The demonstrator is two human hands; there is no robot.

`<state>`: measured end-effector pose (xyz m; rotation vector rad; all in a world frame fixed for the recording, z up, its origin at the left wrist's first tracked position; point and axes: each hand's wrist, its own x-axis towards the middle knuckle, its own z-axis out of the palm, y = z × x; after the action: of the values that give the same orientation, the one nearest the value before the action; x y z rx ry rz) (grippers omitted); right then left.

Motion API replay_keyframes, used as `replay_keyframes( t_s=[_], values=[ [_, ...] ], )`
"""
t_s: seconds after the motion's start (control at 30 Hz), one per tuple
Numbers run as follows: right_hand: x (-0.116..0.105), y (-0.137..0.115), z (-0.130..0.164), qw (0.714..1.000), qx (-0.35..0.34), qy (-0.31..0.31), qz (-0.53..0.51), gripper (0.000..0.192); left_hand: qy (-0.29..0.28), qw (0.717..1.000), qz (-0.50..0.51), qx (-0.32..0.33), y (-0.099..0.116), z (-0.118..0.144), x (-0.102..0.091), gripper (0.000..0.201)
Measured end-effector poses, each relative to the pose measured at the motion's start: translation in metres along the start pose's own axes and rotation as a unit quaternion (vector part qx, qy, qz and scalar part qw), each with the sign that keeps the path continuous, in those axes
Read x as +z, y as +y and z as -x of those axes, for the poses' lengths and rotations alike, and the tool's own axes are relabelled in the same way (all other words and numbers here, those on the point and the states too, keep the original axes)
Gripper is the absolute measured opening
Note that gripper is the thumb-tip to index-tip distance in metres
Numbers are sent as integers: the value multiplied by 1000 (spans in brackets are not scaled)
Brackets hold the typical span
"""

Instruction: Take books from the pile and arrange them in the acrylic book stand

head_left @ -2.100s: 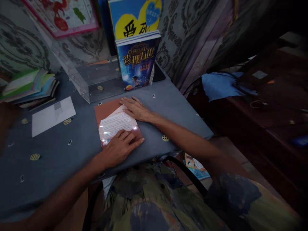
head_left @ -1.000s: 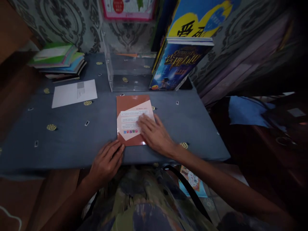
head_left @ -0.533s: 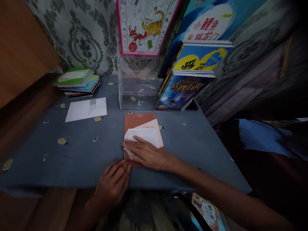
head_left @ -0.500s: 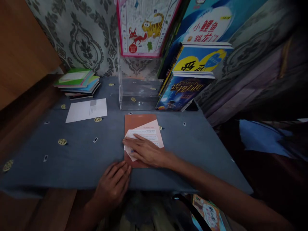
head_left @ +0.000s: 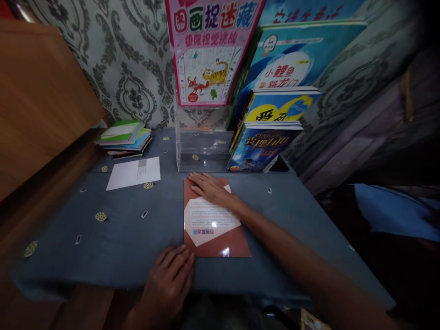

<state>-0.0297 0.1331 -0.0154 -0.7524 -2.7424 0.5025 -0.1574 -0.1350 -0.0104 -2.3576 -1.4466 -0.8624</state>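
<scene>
A brown booklet with a pale printed panel and a glossy cover lies flat on the blue-grey tablecloth. My right hand rests palm down on its far end, fingers spread. My left hand lies flat on the cloth at the booklet's near left corner, fingertips touching its edge. Neither hand grips anything.
A clear plastic box stands behind the booklet. Upright picture books lean against the wall at its right. A stack of thin books and a white sheet lie at the far left. A wooden panel borders the left side.
My right hand slid from the booklet's near end up to its far end. My left hand stayed at the near left corner. The camera tilted upward.
</scene>
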Motion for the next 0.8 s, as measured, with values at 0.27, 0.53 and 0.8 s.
replay_keyframes(
  t_s=[0.27, 0.53, 0.8],
  values=[
    [8, -18, 14, 1000, 16, 19, 13, 50, -81, 995, -50, 8, 1, 14, 5, 49],
    [18, -54, 58, 1000, 12, 15, -9, 51, -77, 991, -51, 92, 4, 37, 1, 37],
    [14, -87, 100, 993, 11, -13, -119, 53, -89, 985, -20, 148, -1, 47, -12, 40]
  ],
)
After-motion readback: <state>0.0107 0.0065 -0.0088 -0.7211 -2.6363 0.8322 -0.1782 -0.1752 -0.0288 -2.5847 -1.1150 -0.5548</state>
